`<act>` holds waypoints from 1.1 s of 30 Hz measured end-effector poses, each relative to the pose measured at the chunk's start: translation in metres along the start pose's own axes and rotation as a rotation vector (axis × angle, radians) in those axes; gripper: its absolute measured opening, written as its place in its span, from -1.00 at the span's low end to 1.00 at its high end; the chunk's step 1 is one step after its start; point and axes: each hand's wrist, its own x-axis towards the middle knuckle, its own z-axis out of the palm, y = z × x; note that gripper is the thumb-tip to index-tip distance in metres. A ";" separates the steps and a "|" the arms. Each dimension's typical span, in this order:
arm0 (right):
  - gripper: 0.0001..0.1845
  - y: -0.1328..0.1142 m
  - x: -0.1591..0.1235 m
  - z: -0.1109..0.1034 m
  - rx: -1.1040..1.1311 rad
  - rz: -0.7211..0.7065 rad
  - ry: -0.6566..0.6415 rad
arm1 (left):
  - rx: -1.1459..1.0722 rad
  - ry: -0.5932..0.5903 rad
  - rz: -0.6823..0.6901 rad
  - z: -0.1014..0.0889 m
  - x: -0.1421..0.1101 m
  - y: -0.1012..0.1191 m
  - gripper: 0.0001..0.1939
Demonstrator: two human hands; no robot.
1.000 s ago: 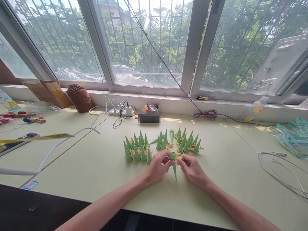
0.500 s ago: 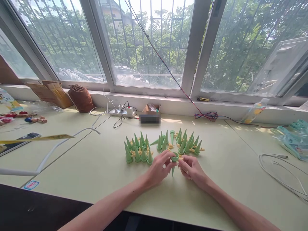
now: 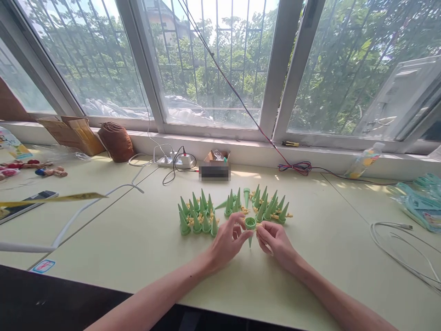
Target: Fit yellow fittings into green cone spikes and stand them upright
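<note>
A green plastic cone spike [image 3: 250,224] is tip down between my hands, its round open end facing up. My right hand [image 3: 275,239] pinches a small yellow piece at the side of the spike's rim; the fingertips hide most of it. On the other side, my left hand [image 3: 225,239] has its thumb and index finger apart around the spike, the thumb close to its body. Whether the thumb touches it I cannot tell. Beyond the hands, green spikes with yellow side pieces stand point up in a left group [image 3: 196,214] and a right group [image 3: 270,204].
Between the groups, a few more spikes [image 3: 237,197] stand or lie. Behind them are a small cardboard box [image 3: 217,157], a power strip [image 3: 165,161] and a cable bundle [image 3: 299,168]. A white cable [image 3: 396,248] lies at right, a phone [image 3: 27,207] at left.
The left index finger has come back off the spike's rim, and the left fingers have loosened. The spike has shifted slightly right and its open end shows more. My right hand keeps its pinch.
</note>
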 end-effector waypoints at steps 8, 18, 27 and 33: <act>-0.62 0.002 0.001 -0.003 -0.071 -0.091 0.042 | -0.351 -0.201 -0.402 -0.002 0.006 0.011 -0.20; -0.56 0.006 0.001 -0.002 -0.141 -0.070 0.013 | -0.800 -0.541 -0.678 -0.002 0.008 -0.002 -0.10; -0.55 0.006 0.001 -0.003 -0.156 -0.075 -0.001 | -0.871 -0.593 -0.641 -0.007 0.009 -0.001 -0.31; -0.53 0.005 -0.001 -0.004 -0.166 -0.045 -0.023 | -0.761 -0.594 -0.597 -0.012 0.010 0.006 -0.44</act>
